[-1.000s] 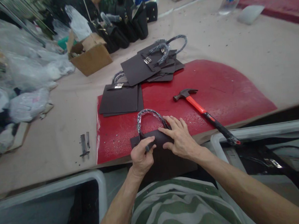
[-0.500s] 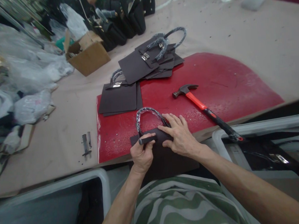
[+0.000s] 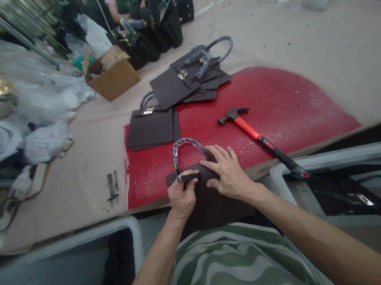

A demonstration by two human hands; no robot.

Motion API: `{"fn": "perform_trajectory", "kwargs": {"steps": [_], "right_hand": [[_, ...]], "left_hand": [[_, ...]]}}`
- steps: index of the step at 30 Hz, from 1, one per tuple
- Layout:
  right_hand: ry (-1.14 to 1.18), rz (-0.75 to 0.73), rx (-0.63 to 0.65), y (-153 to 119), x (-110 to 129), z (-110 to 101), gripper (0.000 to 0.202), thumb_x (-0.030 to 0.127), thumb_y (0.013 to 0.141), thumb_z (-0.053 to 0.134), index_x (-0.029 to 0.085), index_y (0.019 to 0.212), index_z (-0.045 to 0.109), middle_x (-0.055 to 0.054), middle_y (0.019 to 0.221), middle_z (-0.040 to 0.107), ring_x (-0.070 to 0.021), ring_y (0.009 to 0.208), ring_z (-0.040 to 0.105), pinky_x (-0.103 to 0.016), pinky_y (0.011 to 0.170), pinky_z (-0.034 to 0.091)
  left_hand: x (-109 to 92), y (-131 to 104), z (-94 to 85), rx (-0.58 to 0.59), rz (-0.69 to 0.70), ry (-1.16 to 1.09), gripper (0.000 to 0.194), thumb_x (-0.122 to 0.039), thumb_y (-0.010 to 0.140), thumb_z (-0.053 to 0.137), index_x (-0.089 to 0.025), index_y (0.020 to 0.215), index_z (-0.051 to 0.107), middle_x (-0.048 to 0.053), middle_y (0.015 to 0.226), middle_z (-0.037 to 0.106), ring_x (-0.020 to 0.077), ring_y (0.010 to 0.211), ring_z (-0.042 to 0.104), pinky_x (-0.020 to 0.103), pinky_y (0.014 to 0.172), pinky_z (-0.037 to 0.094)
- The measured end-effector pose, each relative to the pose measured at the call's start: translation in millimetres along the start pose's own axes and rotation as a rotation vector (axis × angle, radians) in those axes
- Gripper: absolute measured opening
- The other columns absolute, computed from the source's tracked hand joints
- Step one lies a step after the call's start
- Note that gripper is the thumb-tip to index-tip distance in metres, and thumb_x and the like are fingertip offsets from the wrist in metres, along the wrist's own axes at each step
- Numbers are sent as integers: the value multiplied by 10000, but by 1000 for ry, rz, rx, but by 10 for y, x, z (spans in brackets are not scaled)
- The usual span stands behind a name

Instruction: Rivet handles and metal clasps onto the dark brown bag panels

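Note:
A dark brown bag panel (image 3: 219, 211) lies at the table's front edge, its lower part hanging toward my lap. Its looped handle (image 3: 181, 144), wrapped in clear plastic film, points away from me. My left hand (image 3: 182, 198) is closed around a short dark bar (image 3: 188, 176) with a greyish end, held across the panel's top near the handle's left foot. I cannot make out the bar's exact kind. Fingers spread, my right hand (image 3: 225, 170) rests flat on the panel beside the handle's right foot. Right of it lies a claw hammer (image 3: 249, 129) with an orange and black handle.
More handled panels (image 3: 174, 86) are piled on the red mat (image 3: 287, 99). Small metal tools (image 3: 112, 187) lie to its left. Farther back are a cardboard box (image 3: 113, 80), black bags (image 3: 143, 45) and a co-worker's arm (image 3: 115, 10). White-rimmed bins (image 3: 136, 239) flank me.
The view has shifted slightly, and more of the co-worker shows at the top. Both hands keep the same hold and place on the panel.

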State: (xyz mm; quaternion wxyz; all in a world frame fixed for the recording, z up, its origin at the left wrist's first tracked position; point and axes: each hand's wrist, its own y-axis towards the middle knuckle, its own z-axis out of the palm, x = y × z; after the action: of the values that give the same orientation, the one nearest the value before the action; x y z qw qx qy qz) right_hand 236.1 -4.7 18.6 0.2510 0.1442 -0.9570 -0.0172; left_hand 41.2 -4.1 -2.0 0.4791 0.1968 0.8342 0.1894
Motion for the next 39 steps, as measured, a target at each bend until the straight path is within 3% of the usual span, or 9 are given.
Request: {"fn": "perform_trajectory", "kwargs": {"steps": [7, 15, 19, 22, 25, 29, 32, 35, 39], "right_hand": [[10, 10, 14, 13, -7, 4, 677, 334, 718, 863, 251, 1351, 636, -148, 1613, 325, -396, 1470, 283, -651, 1184, 205], [48, -36, -1, 12, -59, 50, 649, 280, 731, 832, 235, 1346, 628, -160, 1599, 342, -398, 1459, 305, -669, 1167, 216], [65, -23, -201, -57, -243, -146, 511, 263, 822, 718, 188, 1317, 618, -160, 1466, 497, -336, 1356, 446, -560, 1127, 356], [-126, 155, -362, -169, -475, -427, 407, 297, 880, 617, 122, 1247, 629, -200, 1319, 575, -352, 1215, 526, -513, 1027, 435], [-285, 394, -245, -252, -688, -686, 328, 313, 872, 572, 105, 1116, 642, -226, 1143, 600, -381, 1073, 564, -499, 887, 465], [151, 697, -52, -168, -804, -896, 101, 239, 761, 603, 189, 838, 564, -123, 866, 574, -289, 883, 587, -367, 717, 455], [456, 747, 72, -32, -722, -1016, 114, 241, 694, 595, 209, 775, 522, -49, 717, 532, -194, 648, 540, -297, 560, 425], [609, 714, 141, -10, -488, -1128, 114, 329, 756, 525, 225, 771, 482, 22, 624, 446, -124, 478, 408, -254, 449, 366], [644, 587, -11, -255, -62, -1257, 320, 549, 904, 426, 255, 781, 401, 58, 591, 412, -109, 419, 366, -240, 401, 325]], "left_hand": [[-1, 17, 42, 5, -12, 6, 123, -160, 945, 600, -187, 1018, 695, 41, 962, 766, 160, 903, 736, 274, 868, 597], [-11, 70, 107, 41, 154, 38, 168, -105, 936, 553, -171, 1053, 653, 64, 969, 752, 165, 919, 740, 253, 858, 595], [4, 61, 114, 47, 128, 11, 165, -112, 938, 545, -180, 1056, 638, 57, 960, 751, 162, 905, 741, 243, 837, 593], [13, 45, 135, 48, 80, -6, 154, -124, 941, 544, -193, 1050, 628, 47, 948, 749, 158, 883, 741, 237, 815, 588], [15, 45, 165, 55, 71, -6, 144, -144, 946, 541, -201, 1049, 622, 46, 926, 742, 166, 855, 737, 248, 795, 589], [0, 65, 195, 49, 97, -1, 144, -161, 947, 532, -204, 1051, 623, 53, 918, 732, 178, 844, 726, 267, 790, 591], [-14, 72, 205, 37, 101, -1, 152, -164, 947, 520, -204, 1051, 623, 56, 917, 726, 180, 837, 721, 272, 787, 594], [-11, 64, 214, 20, 89, -14, 156, -164, 942, 523, -205, 1054, 624, 54, 919, 728, 181, 832, 722, 274, 783, 597], [16, 45, 227, 25, 66, -23, 170, -158, 937, 528, -207, 1068, 625, 53, 923, 732, 182, 844, 726, 273, 789, 597]]}}
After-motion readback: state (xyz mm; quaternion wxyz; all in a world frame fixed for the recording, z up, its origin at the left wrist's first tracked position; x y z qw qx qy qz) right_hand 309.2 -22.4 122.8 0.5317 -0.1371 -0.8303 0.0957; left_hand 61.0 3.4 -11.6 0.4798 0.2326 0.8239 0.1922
